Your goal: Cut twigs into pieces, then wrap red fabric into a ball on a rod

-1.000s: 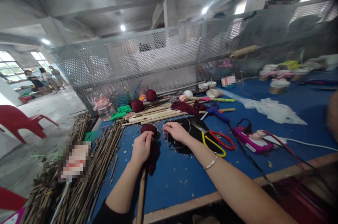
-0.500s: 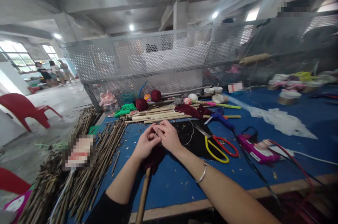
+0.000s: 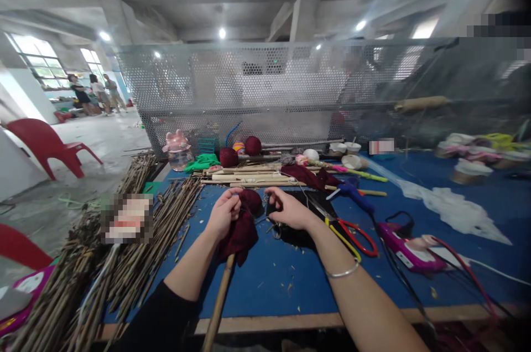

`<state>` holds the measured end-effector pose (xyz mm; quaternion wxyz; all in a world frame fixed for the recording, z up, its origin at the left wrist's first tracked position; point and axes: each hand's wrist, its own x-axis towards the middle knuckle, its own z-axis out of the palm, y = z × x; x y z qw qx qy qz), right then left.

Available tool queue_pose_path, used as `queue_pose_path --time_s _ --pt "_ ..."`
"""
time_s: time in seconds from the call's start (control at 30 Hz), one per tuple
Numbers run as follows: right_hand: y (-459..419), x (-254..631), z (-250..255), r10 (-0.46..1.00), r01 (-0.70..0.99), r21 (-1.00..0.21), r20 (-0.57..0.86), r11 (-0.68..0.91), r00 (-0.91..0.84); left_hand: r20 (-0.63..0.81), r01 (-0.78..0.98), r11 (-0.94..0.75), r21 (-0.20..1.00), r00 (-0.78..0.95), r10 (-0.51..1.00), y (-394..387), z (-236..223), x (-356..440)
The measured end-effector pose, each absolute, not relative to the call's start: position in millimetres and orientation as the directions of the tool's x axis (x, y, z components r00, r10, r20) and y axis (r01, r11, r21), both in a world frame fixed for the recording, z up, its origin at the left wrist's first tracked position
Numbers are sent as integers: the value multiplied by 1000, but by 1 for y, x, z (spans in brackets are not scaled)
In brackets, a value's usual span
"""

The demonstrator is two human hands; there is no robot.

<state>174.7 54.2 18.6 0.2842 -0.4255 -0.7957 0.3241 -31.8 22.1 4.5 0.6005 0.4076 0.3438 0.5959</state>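
A dark red cloth bundle (image 3: pixel 240 236) is wrapped around the top of a bamboo stick (image 3: pixel 219 296), which slants down past the table's front edge. My left hand (image 3: pixel 224 213) is at the left side of the bundle, its fingers closed in a pinch on a thin grey string (image 3: pixel 261 219). Just right of the bundle, my right hand (image 3: pixel 288 208) is curled with thumb and finger together, the string running toward it. Its exact hold on the string is partly hidden. Beside the right wrist lie scissors (image 3: pixel 352 236) with red and yellow handles, across a black cloth (image 3: pixel 302 238).
Thin dry sticks (image 3: pixel 161 241) lie in a heap at left. Behind my hands are pale bamboo sticks (image 3: pixel 249 177), dark red yarn balls (image 3: pixel 253 145) and a clear jar (image 3: pixel 178 155). A blue glue gun (image 3: pixel 352 194) and a purple power strip (image 3: pixel 409 247) with cables lie at right.
My hands, together over the bundle before, have moved apart, the right one going rightward. More of the dark red bundle shows between them. The camera view has shifted slightly.
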Motion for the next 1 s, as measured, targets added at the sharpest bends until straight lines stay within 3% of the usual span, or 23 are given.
queue_pose_path --time_s 0.1,0.27,0.43,0.53,0.63,0.73,0.87,1.0 --pt "47 162 20 857 498 -717 281 487 -433 64 -477 -49 878 16 998 19 8 -28" --pt "41 143 11 912 627 -685 138 370 -387 33 -611 1 792 45 998 14 14 -26" --pt "38 126 -3 931 617 -719 117 319 -345 68 -627 -15 779 61 996 14 10 -25" --pt "38 125 -1 924 466 -834 125 295 -361 63 -602 -46 797 7 998 16 8 -23" --pt "37 130 12 913 152 -975 88 160 -398 65 -584 -52 810 2 998 16 6 -21" --pt "37 128 30 879 -117 -992 88 37 -469 82 -557 -25 830 79 994 14 5 -18" --pt "40 113 46 874 -144 -983 166 112 -457 125 -479 -31 877 165 978 14 2 -17" --pt "40 101 38 924 -128 -954 295 271 -242 76 -521 -21 853 85 994 17 2 -19"
